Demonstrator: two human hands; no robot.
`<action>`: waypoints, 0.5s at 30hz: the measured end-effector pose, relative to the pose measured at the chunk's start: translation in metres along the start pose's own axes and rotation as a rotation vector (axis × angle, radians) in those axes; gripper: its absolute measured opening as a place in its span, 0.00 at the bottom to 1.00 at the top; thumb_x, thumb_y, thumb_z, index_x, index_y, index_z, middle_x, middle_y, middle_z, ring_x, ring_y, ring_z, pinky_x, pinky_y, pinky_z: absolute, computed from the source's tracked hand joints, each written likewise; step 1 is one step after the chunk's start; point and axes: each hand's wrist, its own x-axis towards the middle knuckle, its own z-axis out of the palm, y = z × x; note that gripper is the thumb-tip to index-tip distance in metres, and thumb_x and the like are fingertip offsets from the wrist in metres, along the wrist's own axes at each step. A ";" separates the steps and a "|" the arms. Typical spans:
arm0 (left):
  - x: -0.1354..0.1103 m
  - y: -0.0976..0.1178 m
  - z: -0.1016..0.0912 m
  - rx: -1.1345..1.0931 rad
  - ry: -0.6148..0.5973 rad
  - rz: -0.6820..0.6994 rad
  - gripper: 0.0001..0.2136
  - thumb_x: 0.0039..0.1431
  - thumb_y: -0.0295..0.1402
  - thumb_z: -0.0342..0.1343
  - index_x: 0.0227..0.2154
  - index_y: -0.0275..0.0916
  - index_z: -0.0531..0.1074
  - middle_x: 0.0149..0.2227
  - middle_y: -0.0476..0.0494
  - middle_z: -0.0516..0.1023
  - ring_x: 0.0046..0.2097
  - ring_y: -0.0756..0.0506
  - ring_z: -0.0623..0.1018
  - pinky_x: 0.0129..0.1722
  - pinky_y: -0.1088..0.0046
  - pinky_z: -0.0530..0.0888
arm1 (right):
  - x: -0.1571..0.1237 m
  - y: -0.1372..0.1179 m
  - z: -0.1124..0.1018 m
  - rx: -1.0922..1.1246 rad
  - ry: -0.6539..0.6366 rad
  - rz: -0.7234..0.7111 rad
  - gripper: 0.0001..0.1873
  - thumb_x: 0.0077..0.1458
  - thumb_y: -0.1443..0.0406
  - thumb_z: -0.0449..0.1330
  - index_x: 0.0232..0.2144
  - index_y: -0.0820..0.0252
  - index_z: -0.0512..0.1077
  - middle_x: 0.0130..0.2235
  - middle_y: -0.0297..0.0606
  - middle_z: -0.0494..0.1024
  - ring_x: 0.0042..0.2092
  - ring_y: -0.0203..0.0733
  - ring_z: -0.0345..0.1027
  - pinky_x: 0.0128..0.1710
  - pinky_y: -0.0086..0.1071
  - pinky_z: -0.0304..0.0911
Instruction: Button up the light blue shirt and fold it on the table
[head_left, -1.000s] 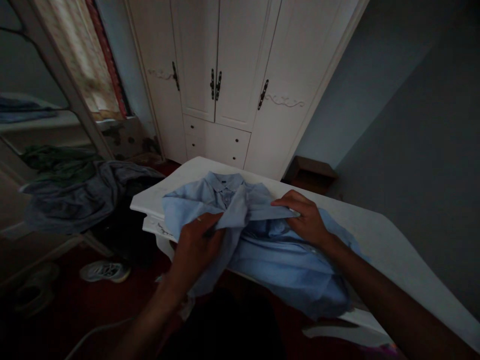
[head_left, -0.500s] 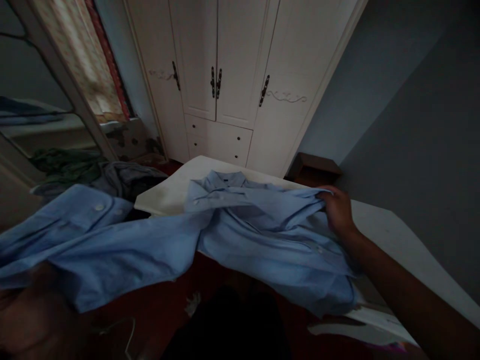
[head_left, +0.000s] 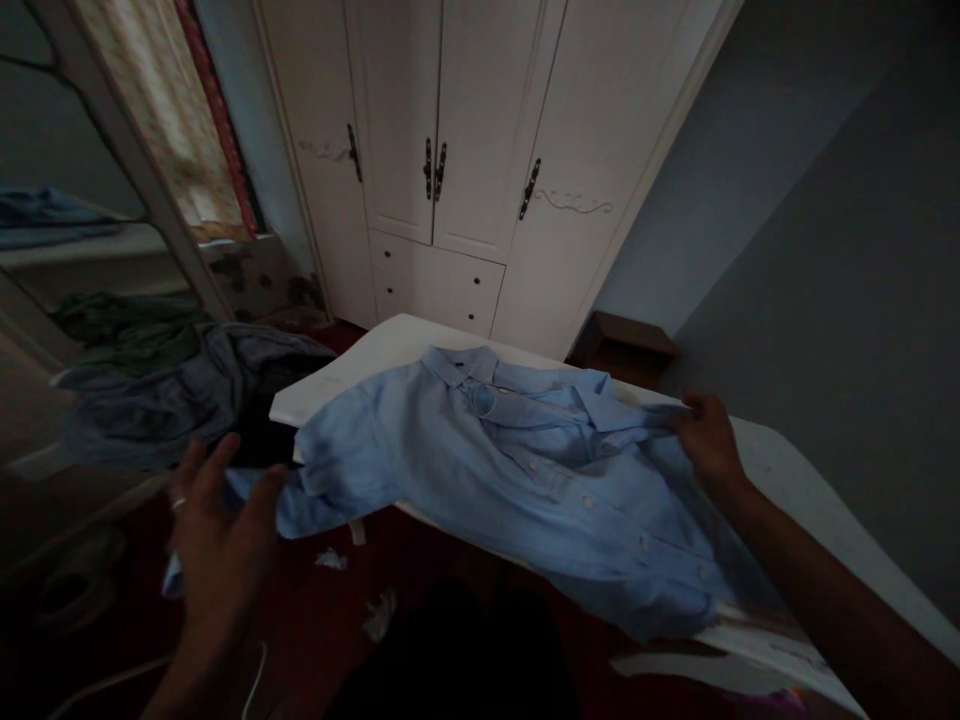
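A light blue button-up shirt [head_left: 465,450] is spread over a white ironing-board-like surface [head_left: 352,365], its collar at the far side and its front edge hanging over. My right hand [head_left: 709,440] is closed on a piece of the shirt at the right, drawing the fabric taut. Over at the left, my left hand [head_left: 225,540] has its thumb and fingers apart, in front of one sleeve [head_left: 337,480]. Part of that sleeve is hidden behind the hand, and a bit of blue cloth shows beyond its left side.
A white wardrobe [head_left: 465,130] with dark handles stands behind the board. Grey and green clothes [head_left: 172,370] lie heaped at the left beside a mirror. A brown box-like stand [head_left: 626,340] is at the back right. White scraps and a cord lie on the red floor.
The left sleeve, stretched up and left before, has dropped toward the board's edge. My left hand has come up and inward with its fingers spread. My right hand has shifted slightly right, still gripping.
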 end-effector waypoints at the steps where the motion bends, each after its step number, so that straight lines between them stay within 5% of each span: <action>1: -0.005 0.008 0.009 0.041 0.000 0.071 0.20 0.53 0.45 0.57 0.49 0.48 0.70 0.63 0.46 0.62 0.65 0.31 0.57 0.64 0.44 0.54 | -0.006 -0.010 0.004 -0.144 -0.017 -0.171 0.21 0.36 0.71 0.57 0.38 0.55 0.71 0.47 0.42 0.73 0.54 0.52 0.63 0.56 0.50 0.59; 3: -0.010 0.022 0.031 0.044 -0.195 0.211 0.20 0.55 0.43 0.56 0.50 0.44 0.70 0.63 0.40 0.62 0.65 0.33 0.58 0.64 0.45 0.54 | -0.022 -0.033 0.017 -0.345 -0.177 -0.476 0.28 0.42 0.70 0.56 0.50 0.54 0.69 0.59 0.43 0.65 0.63 0.54 0.53 0.62 0.55 0.45; 7: 0.002 0.035 0.094 0.075 -0.480 0.376 0.27 0.55 0.44 0.56 0.57 0.39 0.64 0.63 0.34 0.62 0.68 0.34 0.52 0.63 0.46 0.54 | -0.054 -0.066 0.064 -0.509 -0.669 -0.765 0.35 0.48 0.66 0.61 0.59 0.52 0.62 0.65 0.45 0.58 0.65 0.57 0.50 0.61 0.57 0.45; 11: 0.033 0.031 0.147 0.416 -0.588 0.412 0.29 0.55 0.43 0.57 0.57 0.34 0.64 0.61 0.27 0.63 0.66 0.29 0.53 0.62 0.44 0.51 | -0.062 -0.066 0.110 -0.615 -0.895 -0.718 0.34 0.44 0.65 0.66 0.56 0.55 0.67 0.57 0.48 0.70 0.58 0.57 0.63 0.56 0.53 0.56; 15: 0.064 0.021 0.163 0.540 -0.746 0.439 0.22 0.58 0.47 0.53 0.50 0.39 0.74 0.57 0.32 0.70 0.58 0.34 0.69 0.58 0.54 0.62 | -0.037 -0.054 0.123 -0.331 -0.754 -0.458 0.08 0.46 0.70 0.60 0.30 0.57 0.77 0.35 0.39 0.81 0.42 0.48 0.73 0.48 0.43 0.64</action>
